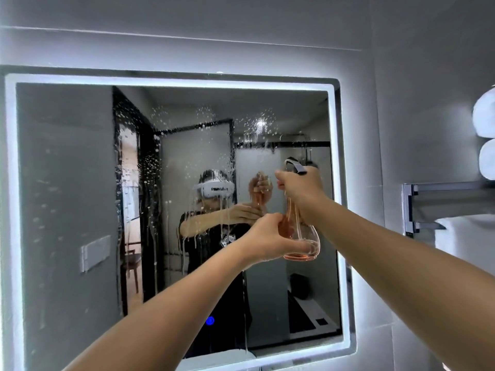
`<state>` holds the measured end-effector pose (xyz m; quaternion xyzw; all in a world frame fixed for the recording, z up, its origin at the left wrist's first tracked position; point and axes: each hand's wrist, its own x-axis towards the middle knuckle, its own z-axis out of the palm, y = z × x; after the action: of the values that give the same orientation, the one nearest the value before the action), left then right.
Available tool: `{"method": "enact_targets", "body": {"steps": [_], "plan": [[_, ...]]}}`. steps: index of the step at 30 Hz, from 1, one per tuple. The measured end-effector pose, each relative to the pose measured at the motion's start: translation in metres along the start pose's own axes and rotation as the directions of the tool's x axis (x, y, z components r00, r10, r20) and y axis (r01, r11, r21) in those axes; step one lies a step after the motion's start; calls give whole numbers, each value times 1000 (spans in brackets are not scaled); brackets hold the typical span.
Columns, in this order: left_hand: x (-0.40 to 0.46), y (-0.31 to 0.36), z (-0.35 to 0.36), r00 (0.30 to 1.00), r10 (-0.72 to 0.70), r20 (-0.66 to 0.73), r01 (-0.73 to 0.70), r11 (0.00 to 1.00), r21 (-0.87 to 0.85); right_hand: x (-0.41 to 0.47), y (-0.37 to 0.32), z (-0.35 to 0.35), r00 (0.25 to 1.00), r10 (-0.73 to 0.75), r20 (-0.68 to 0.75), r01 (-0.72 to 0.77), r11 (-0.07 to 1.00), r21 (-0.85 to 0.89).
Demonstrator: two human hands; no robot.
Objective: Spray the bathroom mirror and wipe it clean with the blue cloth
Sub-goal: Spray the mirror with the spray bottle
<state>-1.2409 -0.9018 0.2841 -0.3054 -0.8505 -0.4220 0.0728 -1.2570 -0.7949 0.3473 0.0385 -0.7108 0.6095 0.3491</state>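
Mirror (67, 183) work starts nearest you: your left hand (263, 241) cups the round base of the spray bottle (301, 236), fingers curled round it, while your right hand (300, 188) grips its neck at the trigger. The bottle hangs just before the glass near the mirror's right edge, with little liquid left. Beyond it, droplets dot the upper middle and run downward in streaks. Wait too long and those runs may drip past the bottom edge. No blue cloth shows, so wiping could lag.
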Motion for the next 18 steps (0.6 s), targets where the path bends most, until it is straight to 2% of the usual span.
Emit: {"method": "enact_targets", "body": {"steps": [14,18], "plan": [[23,11,26,1000,21,3,-21,1000,4,14,8,-27,997,-1,-78,1,1000,2],[30,11,30,1000,26,13,-26,1000,16,14,9,-33,999,-12,-46,12,1000,10]]}}
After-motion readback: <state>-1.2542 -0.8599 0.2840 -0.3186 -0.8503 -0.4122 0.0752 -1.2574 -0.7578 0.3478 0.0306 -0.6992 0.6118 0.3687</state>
